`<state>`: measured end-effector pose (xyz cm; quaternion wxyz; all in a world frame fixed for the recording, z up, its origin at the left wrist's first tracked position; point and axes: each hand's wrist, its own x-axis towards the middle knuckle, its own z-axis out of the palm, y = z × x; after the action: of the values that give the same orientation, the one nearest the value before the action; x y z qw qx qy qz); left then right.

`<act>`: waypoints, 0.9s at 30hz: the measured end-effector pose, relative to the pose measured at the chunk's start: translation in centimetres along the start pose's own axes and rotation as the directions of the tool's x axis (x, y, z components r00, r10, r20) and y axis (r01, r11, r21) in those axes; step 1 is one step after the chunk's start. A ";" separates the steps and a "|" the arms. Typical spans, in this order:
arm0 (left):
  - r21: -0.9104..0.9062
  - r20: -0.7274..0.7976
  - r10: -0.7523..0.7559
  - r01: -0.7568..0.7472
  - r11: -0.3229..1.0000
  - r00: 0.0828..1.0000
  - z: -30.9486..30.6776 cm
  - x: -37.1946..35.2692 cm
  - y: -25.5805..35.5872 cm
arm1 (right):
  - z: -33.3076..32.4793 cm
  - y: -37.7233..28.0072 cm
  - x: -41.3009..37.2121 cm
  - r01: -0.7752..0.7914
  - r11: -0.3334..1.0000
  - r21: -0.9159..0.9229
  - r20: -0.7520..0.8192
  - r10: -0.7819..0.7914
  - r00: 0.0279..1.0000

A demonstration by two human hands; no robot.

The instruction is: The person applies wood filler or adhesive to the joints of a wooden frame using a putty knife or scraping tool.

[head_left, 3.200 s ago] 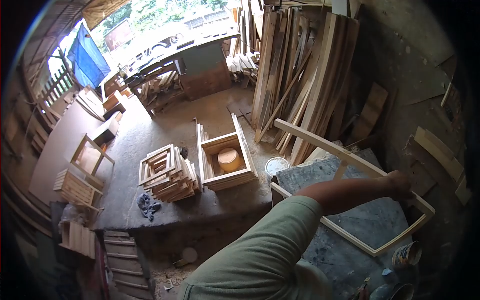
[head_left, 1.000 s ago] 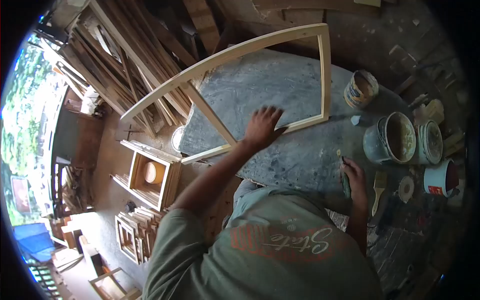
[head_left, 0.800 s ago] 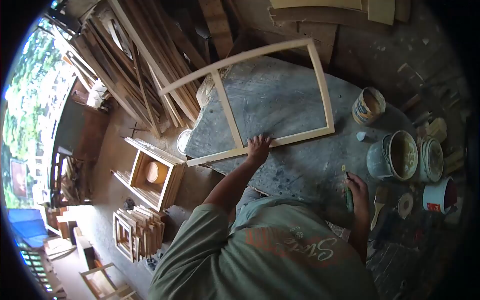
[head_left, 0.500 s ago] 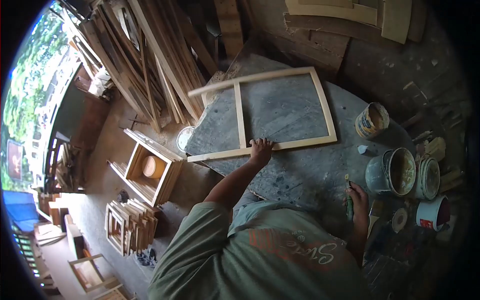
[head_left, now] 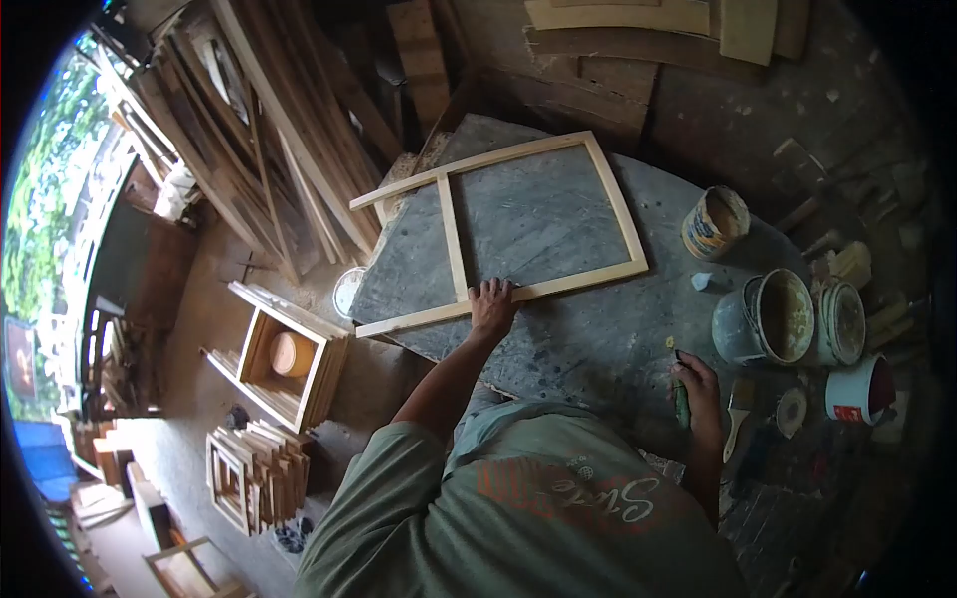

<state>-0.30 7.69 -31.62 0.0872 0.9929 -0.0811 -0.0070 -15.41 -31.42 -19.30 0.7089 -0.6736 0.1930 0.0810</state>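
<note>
A pale wooden frame [head_left: 618, 206] lies on the grey worktop [head_left: 558, 369], with a crossbar [head_left: 452, 234] joining its two long rails. My left hand [head_left: 492, 304] has its fingers wrapped over the near rail, just right of where the crossbar meets it. Low on the right, my right hand [head_left: 696, 387] is closed round a green-handled tool [head_left: 681, 402], away from the frame. The tool's tip is dark and hard to make out. A small yellowish spot [head_left: 670, 342] lies just beyond it.
Right of the hands stand an open can [head_left: 716, 225], a grey bucket [head_left: 740, 329], another tub [head_left: 845, 324] and a white pot [head_left: 847, 395]. A brush [head_left: 739, 411] lies near my right hand. Stacked frames [head_left: 289, 359] stand left, long boards [head_left: 289, 130] behind.
The view has shifted, moving most things left in the picture. The frame's far rail, blurred before, is now sharp and lower at its left end. Both hands keep their holds.
</note>
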 end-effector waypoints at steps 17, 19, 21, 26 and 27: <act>-0.096 -0.122 0.130 -0.142 0.985 0.984 -9.3 1.4 -0.5 | -0.2 0.6 -1.1 0.020 0.998 0.059 -0.012 -0.020 1.000; -0.029 -0.198 0.173 -0.182 0.983 0.965 -11.3 1.6 -0.3 | 0.2 0.2 -1.1 0.029 0.999 0.043 0.005 -0.029 1.000; -0.025 -0.254 0.173 -0.186 0.982 0.951 -10.9 2.5 -1.1 | -0.1 0.7 -0.7 0.061 0.998 0.020 0.036 -0.062 0.997; 0.081 -0.352 0.107 -0.084 0.993 0.930 -12.4 3.2 -0.3 | 0.9 -0.5 -0.9 0.019 1.000 0.014 0.028 -0.020 0.999; 0.089 -0.358 0.085 -0.056 0.994 0.930 -12.5 3.3 -0.1 | 0.7 -0.3 -0.8 0.011 1.000 0.017 0.026 -0.011 1.000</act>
<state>3.29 9.38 -19.31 0.0624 0.9763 -0.0996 0.1817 -15.90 -30.67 -18.72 0.7173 -0.6676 0.1808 0.0843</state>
